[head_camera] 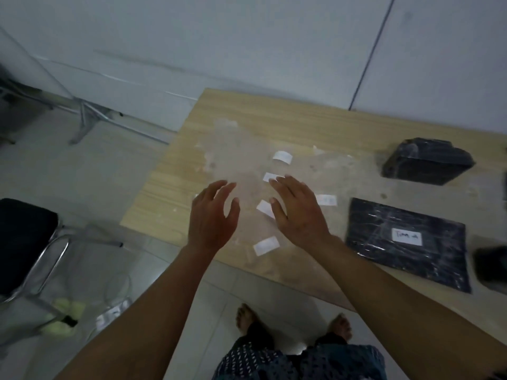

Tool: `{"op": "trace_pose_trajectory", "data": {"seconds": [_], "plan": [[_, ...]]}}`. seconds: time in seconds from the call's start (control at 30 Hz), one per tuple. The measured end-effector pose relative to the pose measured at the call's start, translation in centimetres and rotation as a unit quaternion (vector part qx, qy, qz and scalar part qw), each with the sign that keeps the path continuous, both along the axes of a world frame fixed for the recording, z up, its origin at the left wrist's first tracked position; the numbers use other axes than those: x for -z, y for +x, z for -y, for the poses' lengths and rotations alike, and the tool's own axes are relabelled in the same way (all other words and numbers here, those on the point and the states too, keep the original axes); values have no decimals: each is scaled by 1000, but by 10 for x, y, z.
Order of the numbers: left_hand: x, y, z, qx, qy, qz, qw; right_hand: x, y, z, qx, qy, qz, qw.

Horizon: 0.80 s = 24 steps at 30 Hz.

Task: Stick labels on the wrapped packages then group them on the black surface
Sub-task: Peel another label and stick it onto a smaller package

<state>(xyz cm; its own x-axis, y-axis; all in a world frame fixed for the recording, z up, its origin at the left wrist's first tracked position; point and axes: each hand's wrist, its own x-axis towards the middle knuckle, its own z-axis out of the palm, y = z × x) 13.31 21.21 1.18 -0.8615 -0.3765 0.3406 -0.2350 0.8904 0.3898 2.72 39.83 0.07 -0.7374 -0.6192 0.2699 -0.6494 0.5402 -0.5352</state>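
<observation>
Nothing is being held in either grip: the left hand [211, 218] and the right hand [295, 212] are being hovered over the tabletop [274, 119] with fingers spread and relaxed. Loose white labels [265, 209] are being kept scattered on a clear sheet [233, 149], directly under and between the two hands. The nearest label is lying just beside the right thumb, its long axis slanting toward the near right, so the right hand is judged the nearer one for a pick. Off to the right, well apart, a flat wrapped package [406, 253] already bearing a label is being left lying, with a bulkier unlabelled package [428, 160] beyond it.
</observation>
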Motion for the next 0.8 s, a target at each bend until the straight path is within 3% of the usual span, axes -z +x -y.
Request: {"op": "trace_pose_trajectory", "data": {"seconds": [0.33,0.8], "plan": [[20,39,101,-9,28,42,999,6,40,97,-27,13,10,999],[72,38,144,-4,74,125,989,52,26,158,-52,100,61,992]]}}
